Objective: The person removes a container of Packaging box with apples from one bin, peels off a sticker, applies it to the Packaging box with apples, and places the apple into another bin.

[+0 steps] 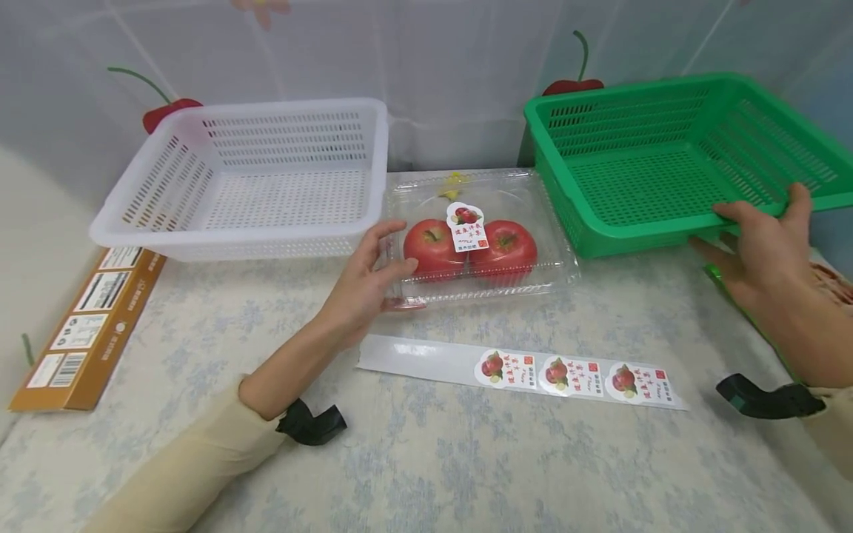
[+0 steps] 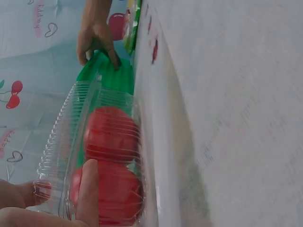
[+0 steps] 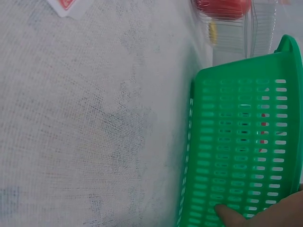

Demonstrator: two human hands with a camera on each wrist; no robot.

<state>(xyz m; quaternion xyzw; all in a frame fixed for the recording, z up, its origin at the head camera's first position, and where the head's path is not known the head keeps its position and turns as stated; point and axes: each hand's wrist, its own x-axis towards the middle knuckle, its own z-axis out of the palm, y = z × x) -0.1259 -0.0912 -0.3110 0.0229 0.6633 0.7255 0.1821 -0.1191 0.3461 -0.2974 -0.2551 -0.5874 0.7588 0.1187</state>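
My left hand (image 1: 356,289) grips the left side of a clear plastic clamshell box (image 1: 416,198), fingers and thumb at its edge. Inside it, two red apples (image 1: 433,253) sit side by side, and a white apple sticker (image 1: 469,231) is on the lid. In the left wrist view, the ribbed wall of the box (image 2: 66,123) stands close to the fingers. On the other side, my right hand (image 1: 766,255) holds the front rim of a green basket (image 1: 656,228). A fingertip (image 3: 227,215) presses the slotted wall in the right wrist view.
A white basket (image 1: 249,238) stands at the back left, beside a brown carton (image 1: 83,333). A backing strip (image 1: 420,357) with three apple stickers lies in front of the box. Part of a green-edged packet (image 1: 753,314) shows under the right arm. A printed curtain (image 1: 460,74) hangs behind.
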